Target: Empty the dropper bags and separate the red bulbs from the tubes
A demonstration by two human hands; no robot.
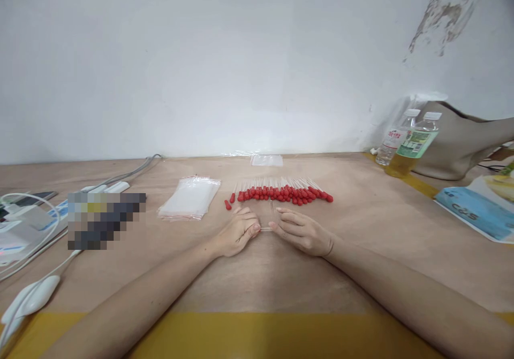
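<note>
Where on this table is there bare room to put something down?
Bare wood lies between the red-tipped droppers and the bottles, and along the table outside the right forearm. Another patch sits behind the stack of clear bags, toward the wall. It is crowded at the left edge with cables and devices, and around the left hand and right hand.

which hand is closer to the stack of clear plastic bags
Left. The left hand lies just right of and nearer the camera than the bag stack; the right hand rests farther right, beyond it.
</note>
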